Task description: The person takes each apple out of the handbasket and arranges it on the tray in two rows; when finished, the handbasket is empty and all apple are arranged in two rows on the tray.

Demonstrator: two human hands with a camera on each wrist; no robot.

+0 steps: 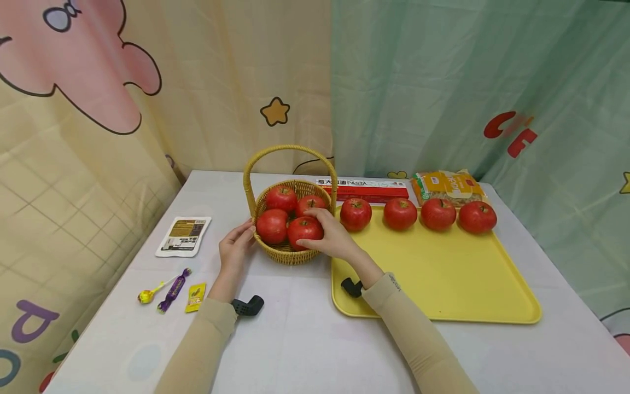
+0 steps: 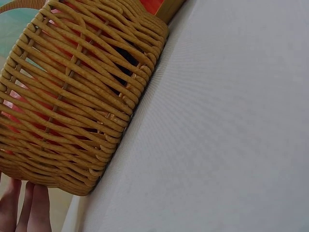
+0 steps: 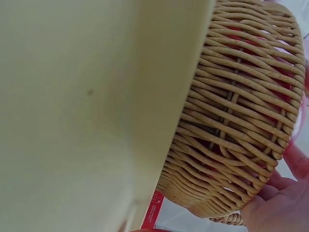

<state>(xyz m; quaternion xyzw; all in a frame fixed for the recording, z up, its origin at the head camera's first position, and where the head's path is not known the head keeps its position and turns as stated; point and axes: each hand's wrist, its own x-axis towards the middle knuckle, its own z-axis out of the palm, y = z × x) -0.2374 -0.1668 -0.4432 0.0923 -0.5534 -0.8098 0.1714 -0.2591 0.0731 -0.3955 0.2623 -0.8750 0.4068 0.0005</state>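
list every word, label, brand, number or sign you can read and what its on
"意大", "面", "PASTA": red box; the basket handle covers one character.
"C": green curtain; the red letter beside it is unclear.
Purple shape on beige curtain: letter unclear.
Too small or blurred: print on white packet, yellow packet, purple wrapper, orange bag, right cuff.
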